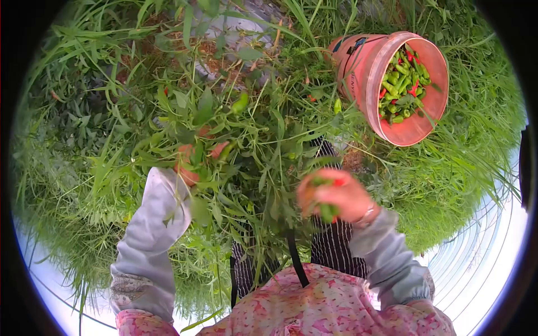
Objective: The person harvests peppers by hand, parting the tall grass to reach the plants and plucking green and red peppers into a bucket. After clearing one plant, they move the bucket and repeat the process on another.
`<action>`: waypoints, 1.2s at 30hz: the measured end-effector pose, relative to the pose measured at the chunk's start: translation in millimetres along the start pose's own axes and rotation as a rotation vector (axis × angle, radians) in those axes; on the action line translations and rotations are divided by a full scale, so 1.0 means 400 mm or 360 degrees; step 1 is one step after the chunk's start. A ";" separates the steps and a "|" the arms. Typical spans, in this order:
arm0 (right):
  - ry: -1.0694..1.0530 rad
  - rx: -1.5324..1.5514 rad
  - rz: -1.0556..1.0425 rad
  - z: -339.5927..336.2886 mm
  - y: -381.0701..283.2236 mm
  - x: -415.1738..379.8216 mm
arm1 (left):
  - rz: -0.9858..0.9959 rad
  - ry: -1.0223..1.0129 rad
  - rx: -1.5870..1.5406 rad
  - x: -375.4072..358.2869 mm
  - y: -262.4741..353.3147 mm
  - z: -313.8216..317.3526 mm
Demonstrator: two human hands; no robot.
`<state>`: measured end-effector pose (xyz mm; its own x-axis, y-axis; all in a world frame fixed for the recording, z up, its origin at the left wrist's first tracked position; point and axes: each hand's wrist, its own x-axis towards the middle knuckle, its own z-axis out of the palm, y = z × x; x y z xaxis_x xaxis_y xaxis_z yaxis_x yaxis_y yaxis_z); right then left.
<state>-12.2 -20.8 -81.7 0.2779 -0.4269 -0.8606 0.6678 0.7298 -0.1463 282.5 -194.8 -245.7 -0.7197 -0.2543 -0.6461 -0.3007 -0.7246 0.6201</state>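
My left hand point(186, 166) is partly hidden by leaves on the left side of the pepper plant point(272, 151). Its visible fingers curl around the foliage, and a green pepper point(226, 150) shows at the fingertips. To the right of the plant, my right hand point(344, 199) is closed around several green and red peppers point(328, 211), somewhat blurred by motion. Another green pepper point(240, 104) hangs higher up on the plant, above my left hand.
A pink bucket point(376, 84) lies tilted in the grass at the upper right, its mouth toward me, with green and red peppers point(402, 84) inside. Grey plastic sheeting point(238, 28) shows through the weeds at the top. Tall grass surrounds the plant.
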 end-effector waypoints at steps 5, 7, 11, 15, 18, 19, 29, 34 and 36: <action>0.1056 0.0215 -0.0783 -0.280 -0.103 -0.069 | -0.0307 -0.0090 -0.1756 -0.023 0.038 -0.072; 0.1188 0.0267 -0.0799 -0.360 -0.147 -0.085 | -0.0505 0.0029 -0.1942 -0.027 0.120 -0.042; 0.1368 0.0174 -0.0889 -0.534 -0.167 -0.095 | -0.0544 -0.0246 -0.2216 -0.028 0.131 -0.031; 0.1779 -0.0427 -0.1099 -0.574 -0.163 -0.089 | -0.0568 -0.0451 -0.2400 -0.029 0.088 -0.048; 0.1772 -0.1002 -0.1469 -0.446 -0.162 -0.075 | -0.0732 -0.0227 -0.2456 -0.040 0.072 -0.073; 0.1742 -0.1232 -0.1527 -0.322 -0.177 -0.063 | -0.0760 -0.0297 -0.2483 -0.038 0.065 -0.069; 0.0547 -0.2081 -0.1423 0.226 0.014 0.285 | -0.0244 0.0285 0.0098 -0.042 0.033 -0.024; 0.0502 -0.2052 -0.1371 0.224 0.038 0.253 | -0.0298 0.0253 0.0290 -0.070 -0.025 -0.042; 0.0285 -0.2061 -0.1132 0.230 0.051 0.220 | -0.0324 0.0261 0.0329 -0.087 -0.053 -0.035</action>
<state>89.6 -92.6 -115.4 0.0146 -0.8891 -0.4575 -0.4657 0.3989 -0.7899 322.7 -179.7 -242.6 -0.5263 -0.2297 -0.8187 -0.5607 -0.6301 0.5373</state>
